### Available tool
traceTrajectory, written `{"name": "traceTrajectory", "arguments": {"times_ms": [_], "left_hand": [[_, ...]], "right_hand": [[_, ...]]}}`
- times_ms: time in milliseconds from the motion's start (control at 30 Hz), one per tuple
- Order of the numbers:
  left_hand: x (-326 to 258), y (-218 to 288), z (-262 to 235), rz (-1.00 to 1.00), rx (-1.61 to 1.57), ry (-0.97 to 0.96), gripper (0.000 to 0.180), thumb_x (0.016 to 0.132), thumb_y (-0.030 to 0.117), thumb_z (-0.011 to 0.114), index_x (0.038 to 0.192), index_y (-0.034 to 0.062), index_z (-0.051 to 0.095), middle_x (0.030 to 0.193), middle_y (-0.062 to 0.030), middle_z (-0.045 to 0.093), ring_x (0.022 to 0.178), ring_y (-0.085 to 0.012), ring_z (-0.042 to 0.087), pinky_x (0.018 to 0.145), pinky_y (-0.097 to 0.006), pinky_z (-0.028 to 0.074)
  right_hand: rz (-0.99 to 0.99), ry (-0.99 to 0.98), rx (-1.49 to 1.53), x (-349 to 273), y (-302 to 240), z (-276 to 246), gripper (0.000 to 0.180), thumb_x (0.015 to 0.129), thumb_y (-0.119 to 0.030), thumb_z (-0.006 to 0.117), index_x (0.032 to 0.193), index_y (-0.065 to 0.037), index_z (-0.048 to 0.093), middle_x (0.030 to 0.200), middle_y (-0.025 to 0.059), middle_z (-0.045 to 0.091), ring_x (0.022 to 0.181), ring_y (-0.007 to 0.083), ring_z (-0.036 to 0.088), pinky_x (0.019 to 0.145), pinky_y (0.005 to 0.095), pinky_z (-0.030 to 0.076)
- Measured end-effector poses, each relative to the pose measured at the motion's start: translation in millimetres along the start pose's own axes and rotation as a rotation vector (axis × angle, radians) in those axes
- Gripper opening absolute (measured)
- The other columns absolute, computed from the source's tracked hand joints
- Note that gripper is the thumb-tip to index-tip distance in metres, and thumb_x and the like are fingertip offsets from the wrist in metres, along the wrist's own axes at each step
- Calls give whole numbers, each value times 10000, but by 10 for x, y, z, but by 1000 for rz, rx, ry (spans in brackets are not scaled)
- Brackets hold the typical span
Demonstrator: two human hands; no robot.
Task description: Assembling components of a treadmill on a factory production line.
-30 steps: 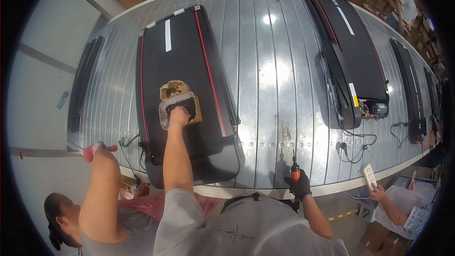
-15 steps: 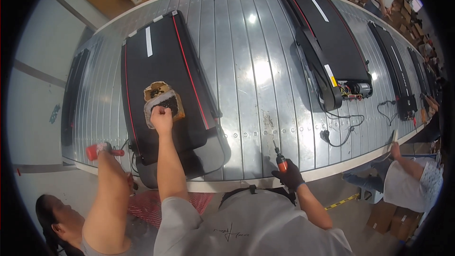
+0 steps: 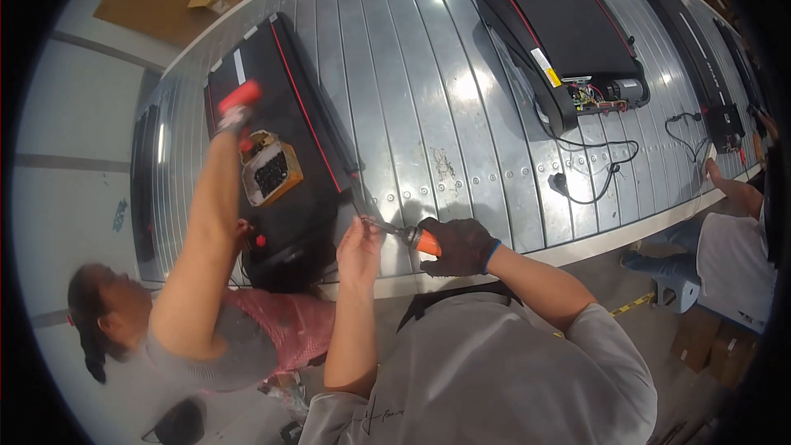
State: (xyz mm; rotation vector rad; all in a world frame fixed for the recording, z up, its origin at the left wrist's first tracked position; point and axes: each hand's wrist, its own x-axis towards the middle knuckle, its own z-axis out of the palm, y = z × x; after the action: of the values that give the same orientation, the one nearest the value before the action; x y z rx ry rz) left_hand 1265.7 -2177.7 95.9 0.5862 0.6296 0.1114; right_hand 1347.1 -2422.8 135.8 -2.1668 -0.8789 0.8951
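Note:
My right hand (image 3: 461,245), in a black glove, grips an orange-and-black electric screwdriver (image 3: 427,241) whose bit points left. At the bit's tip is my bare left hand (image 3: 359,249), fingertips pinched together; anything between them is too small to make out. Both hands are over the table's near edge, just right of a black treadmill (image 3: 288,124) with red side lines. On that treadmill rests an open box (image 3: 284,189) of small black parts, apart from my hands.
To the left, a co-worker's hand (image 3: 236,118) holds a red tool (image 3: 241,96) over the treadmill. Another treadmill (image 3: 568,25), with exposed wiring and a motor, lies at the right on the metal-slat table (image 3: 395,115). A black power cord (image 3: 606,189) trails near it.
My left hand has come out of the parts box to the screwdriver's tip. My right hand has raised the screwdriver and turned it leftward. The co-worker's red tool has moved up over the treadmill.

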Motion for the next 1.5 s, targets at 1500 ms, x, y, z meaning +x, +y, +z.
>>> {"name": "traceTrajectory", "arguments": {"times_ms": [1500], "left_hand": [[1559,-717,-797,28,9,507,246,1040,283,603,1221,147,700,1111,38,713,1020,-125,635,856,-329,508]], "right_hand": [[-268,-443,-159,2865,1408,-99,362,847,-117,690,1208,-94,674,1065,189,736,1045,385,720,870,475,570]]}}
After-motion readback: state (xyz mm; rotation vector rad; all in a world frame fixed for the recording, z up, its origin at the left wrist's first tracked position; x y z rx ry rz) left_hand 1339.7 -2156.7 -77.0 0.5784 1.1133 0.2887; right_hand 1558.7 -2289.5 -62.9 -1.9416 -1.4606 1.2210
